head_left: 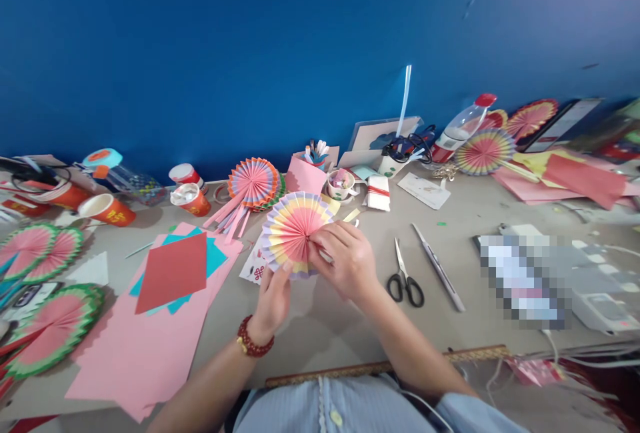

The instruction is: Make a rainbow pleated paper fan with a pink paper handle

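A pleated paper fan, pink in the middle with yellow and lilac towards the rim, is held up over the table in front of me. My left hand grips its lower edge, thumb on the front. From the right, my right hand has its fingers closed on the fan close to its centre; whether a small piece is pinched there too, I cannot tell. Behind the fan lies a white printed paper, partly covered. To the right of my right hand rest black-handled scissors and a slim grey pen-like tool.
Pink sheets with a red square on top lie at left. Finished-looking green-edged fans sit further left. Orange paper cups, an orange-edged fan and a bottle stand along the blue wall. A phone lies at right.
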`<state>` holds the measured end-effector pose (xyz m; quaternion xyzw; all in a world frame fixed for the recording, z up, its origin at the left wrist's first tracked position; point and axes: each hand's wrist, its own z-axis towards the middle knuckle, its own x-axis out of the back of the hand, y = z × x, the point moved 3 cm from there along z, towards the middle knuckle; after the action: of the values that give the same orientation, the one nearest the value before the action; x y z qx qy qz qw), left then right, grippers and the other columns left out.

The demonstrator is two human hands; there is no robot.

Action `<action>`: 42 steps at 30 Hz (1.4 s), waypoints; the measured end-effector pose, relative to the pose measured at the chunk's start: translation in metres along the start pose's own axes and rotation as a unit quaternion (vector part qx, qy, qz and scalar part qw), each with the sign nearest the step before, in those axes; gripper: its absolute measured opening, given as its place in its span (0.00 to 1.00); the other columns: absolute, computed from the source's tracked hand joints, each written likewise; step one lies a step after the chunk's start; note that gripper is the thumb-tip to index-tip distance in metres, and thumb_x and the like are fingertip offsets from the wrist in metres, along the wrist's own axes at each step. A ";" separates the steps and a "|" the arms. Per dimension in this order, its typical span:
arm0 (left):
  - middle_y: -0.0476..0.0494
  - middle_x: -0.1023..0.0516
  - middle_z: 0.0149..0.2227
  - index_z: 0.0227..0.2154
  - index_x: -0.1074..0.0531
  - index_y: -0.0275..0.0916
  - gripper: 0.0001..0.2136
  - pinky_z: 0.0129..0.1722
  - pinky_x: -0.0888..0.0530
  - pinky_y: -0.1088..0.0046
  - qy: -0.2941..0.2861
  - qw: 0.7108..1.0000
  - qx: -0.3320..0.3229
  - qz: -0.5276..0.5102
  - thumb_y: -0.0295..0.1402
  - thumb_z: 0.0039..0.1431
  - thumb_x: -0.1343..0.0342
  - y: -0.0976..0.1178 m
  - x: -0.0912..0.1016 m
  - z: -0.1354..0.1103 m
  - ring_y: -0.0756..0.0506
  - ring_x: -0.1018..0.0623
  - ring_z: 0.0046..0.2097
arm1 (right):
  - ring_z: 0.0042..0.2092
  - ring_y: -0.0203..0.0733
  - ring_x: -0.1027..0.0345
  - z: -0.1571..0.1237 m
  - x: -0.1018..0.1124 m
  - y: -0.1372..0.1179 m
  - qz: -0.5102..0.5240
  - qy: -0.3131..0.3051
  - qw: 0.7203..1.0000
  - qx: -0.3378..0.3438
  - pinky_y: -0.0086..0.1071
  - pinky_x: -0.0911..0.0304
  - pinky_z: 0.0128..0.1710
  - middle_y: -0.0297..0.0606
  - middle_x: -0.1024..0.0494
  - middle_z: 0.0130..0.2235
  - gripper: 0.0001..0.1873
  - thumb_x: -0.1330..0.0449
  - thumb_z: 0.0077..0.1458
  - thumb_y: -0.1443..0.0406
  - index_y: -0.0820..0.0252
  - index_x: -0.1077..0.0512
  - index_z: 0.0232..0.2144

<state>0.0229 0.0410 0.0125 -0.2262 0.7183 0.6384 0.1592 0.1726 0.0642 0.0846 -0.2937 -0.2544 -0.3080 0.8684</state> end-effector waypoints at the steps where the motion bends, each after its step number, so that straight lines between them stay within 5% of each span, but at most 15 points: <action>1: 0.41 0.20 0.49 0.43 0.21 0.46 0.18 0.52 0.26 0.64 -0.014 1.000 -0.001 0.005 0.45 0.49 0.32 0.003 0.004 0.001 0.38 0.24 0.55 | 0.34 0.42 0.30 0.000 0.000 0.000 -0.005 -0.003 1.000 0.008 0.37 0.36 0.37 0.39 0.20 0.33 0.08 0.44 0.62 0.70 0.57 0.27 0.32; 5: 0.39 0.21 0.51 0.47 0.22 0.45 0.24 0.48 0.23 0.62 -0.065 0.998 0.007 0.003 0.51 0.50 0.33 0.035 0.017 0.009 0.35 0.23 0.54 | 0.34 0.42 0.33 -0.002 -0.002 0.001 -0.034 -0.035 0.998 0.046 0.37 0.38 0.37 0.38 0.22 0.31 0.09 0.45 0.62 0.70 0.57 0.28 0.30; 10: 0.37 0.17 0.40 0.44 0.20 0.37 0.20 0.44 0.22 0.62 -0.091 0.983 0.111 0.115 0.34 0.46 0.27 0.060 0.011 0.016 0.35 0.18 0.45 | 0.34 0.43 0.34 -0.002 -0.005 -0.003 -0.024 -0.076 0.994 0.076 0.38 0.40 0.36 0.38 0.23 0.31 0.08 0.45 0.62 0.68 0.58 0.28 0.31; 21: 0.40 0.16 0.45 0.42 0.20 0.41 0.16 0.44 0.21 0.65 0.016 0.994 0.090 0.064 0.37 0.49 0.30 0.039 0.007 0.004 0.37 0.18 0.48 | 0.37 0.46 0.31 -0.007 0.008 -0.004 -0.045 0.005 0.999 0.008 0.40 0.39 0.37 0.41 0.21 0.37 0.04 0.38 0.61 0.63 0.57 0.29 0.35; 33: 0.41 0.17 0.46 0.46 0.21 0.42 0.20 0.47 0.21 0.60 0.055 0.994 0.091 0.010 0.34 0.47 0.30 0.043 0.013 -0.002 0.35 0.18 0.49 | 0.46 0.50 0.29 -0.013 0.021 0.000 0.010 -0.032 0.999 0.034 0.44 0.35 0.45 0.43 0.21 0.45 0.17 0.36 0.58 0.62 0.55 0.29 0.49; 42: 0.40 0.17 0.48 0.45 0.20 0.43 0.20 0.47 0.21 0.60 0.054 0.993 0.102 -0.020 0.35 0.46 0.28 0.045 0.009 -0.003 0.34 0.19 0.51 | 0.45 0.51 0.30 -0.008 0.024 -0.008 -0.022 -0.052 0.998 0.031 0.45 0.39 0.45 0.42 0.21 0.45 0.14 0.37 0.58 0.63 0.56 0.29 0.47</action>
<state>-0.0086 0.0405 0.0462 -0.2574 0.7824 0.5453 0.1557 0.1856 0.0438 0.0970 -0.2766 -0.3151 -0.3033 0.8557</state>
